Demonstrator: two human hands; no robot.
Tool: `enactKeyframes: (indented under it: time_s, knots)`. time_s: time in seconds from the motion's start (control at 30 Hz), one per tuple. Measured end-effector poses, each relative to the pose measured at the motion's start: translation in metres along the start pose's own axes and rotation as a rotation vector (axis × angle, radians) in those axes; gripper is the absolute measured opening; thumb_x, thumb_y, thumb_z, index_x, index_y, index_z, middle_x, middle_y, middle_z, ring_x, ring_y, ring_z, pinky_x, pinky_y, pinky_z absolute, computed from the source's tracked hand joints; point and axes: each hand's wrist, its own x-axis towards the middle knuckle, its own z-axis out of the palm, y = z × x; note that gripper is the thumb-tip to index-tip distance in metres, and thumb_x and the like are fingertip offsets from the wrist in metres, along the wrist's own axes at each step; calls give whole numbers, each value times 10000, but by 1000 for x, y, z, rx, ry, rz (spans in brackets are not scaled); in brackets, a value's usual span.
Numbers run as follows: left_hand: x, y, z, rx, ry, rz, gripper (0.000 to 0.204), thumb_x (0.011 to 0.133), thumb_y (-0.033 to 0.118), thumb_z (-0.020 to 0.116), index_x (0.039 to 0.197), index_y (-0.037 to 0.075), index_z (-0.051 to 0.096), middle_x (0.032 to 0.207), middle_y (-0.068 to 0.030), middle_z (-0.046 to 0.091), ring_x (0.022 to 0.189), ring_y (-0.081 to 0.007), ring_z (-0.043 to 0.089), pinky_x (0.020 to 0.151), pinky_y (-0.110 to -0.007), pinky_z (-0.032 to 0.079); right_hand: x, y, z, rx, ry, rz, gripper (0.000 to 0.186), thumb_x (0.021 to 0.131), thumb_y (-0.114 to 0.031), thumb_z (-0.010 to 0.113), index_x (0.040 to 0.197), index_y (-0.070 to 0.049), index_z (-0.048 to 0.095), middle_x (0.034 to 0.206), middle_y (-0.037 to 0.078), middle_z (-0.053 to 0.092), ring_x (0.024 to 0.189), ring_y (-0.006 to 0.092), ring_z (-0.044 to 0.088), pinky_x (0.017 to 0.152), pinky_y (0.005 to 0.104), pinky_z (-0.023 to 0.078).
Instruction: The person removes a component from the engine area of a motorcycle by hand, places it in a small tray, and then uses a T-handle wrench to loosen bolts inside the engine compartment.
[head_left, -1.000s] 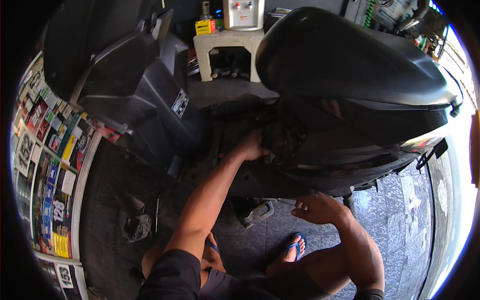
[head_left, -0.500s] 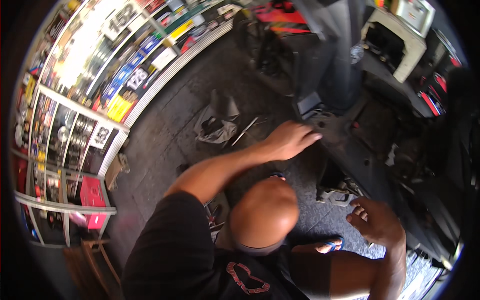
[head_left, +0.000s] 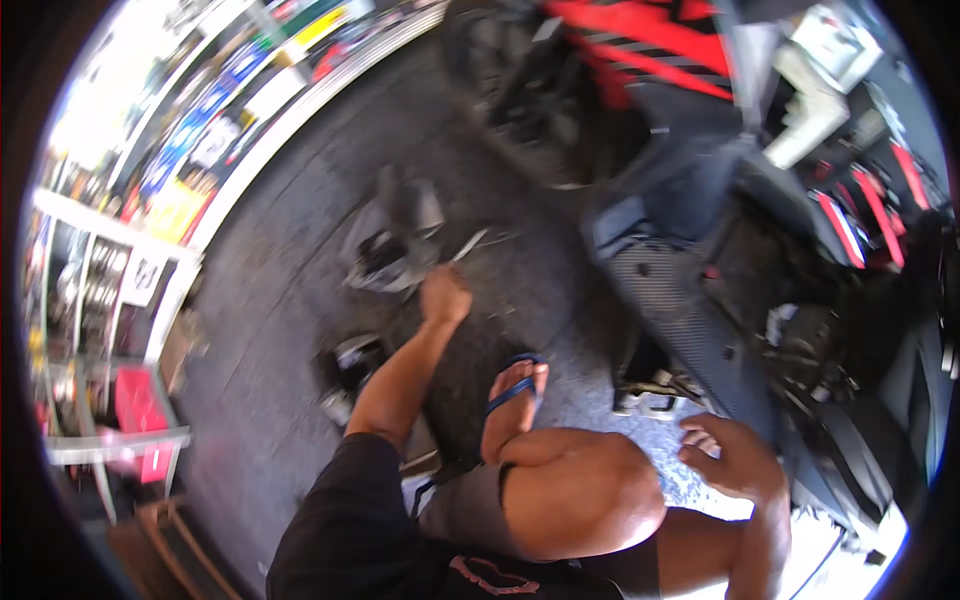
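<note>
My left hand (head_left: 447, 295) is stretched down to the floor, at the near end of a thin, pale, stick-like tool (head_left: 468, 245). Blur and the back of the hand hide whether its fingers hold that tool. Just beyond lies a crumpled grey bag or cloth (head_left: 395, 240) with something dark in its folds. My right hand (head_left: 730, 455) hovers over my right thigh, beside the scooter's footboard (head_left: 675, 300). Its fingers are loosely curled, the thumb apart, and nothing shows in them.
The black and red scooter (head_left: 640, 45) fills the right side. Glass-fronted shelves of parts (head_left: 110, 225) run along the left. A dark open container (head_left: 355, 365) sits on the floor left of my sandalled foot (head_left: 515, 395). A cream stand (head_left: 800, 110) is at the far right.
My left hand has left the scooter's footboard and moved left and down to the floor tool. The view has shifted, with my raised knee now lower. My right hand stays about where it was.
</note>
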Motion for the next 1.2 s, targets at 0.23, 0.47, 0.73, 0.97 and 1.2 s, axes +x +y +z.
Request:
enactKeyframes:
  time_s: [0.23, 0.47, 0.73, 0.97, 1.2]
  knots:
    - [58, -75, 48, 431, -20, -36, 246, 809, 194, 631, 991, 30, 614, 1018, -181, 664, 1016, -338, 645, 857, -450, 524, 18, 7, 0, -59, 14, -38, 457, 949, -399, 594, 1202, -18, 601, 1017, 189, 707, 932, 335, 690, 818, 428, 533]
    - [21, -52, 2, -55, -121, -14, 302, 969, 256, 529, 993, -40, 587, 938, -234, 629, 908, -422, 619, 761, -519, 473, 7, 26, 11, -107, 31, -18, 473, 955, -418, 569, 1207, -18, 594, 1065, 179, 703, 1010, 353, 666, 876, 446, 510]
    - [-52, 46, -105, -531, -126, 224, 375, 1012, 275, 481, 836, -26, 619, 600, -80, 549, 530, -240, 536, 539, -371, 419, -24, 11, -9, -170, 106, -37, 468, 966, -428, 563, 1239, -48, 579, 1077, 171, 695, 1000, 334, 672, 863, 429, 515]
    - [-44, 252, -171, -920, -430, 341, 474, 1030, 391, 483, 899, -40, 630, 748, -81, 631, 621, -119, 554, 542, -285, 442, -22, 16, -21, -72, 280, -115, 450, 933, -421, 595, 1170, -41, 636, 1078, 174, 709, 1023, 364, 671, 899, 428, 523]
    - [-5, 421, -128, -994, -595, 453, 518, 1024, 455, 467, 866, -14, 620, 566, -17, 496, 465, -101, 477, 443, -272, 388, -9, 25, -10, -147, 398, -148, 435, 875, -397, 631, 1135, -50, 665, 1003, 214, 709, 991, 391, 674, 899, 462, 526]
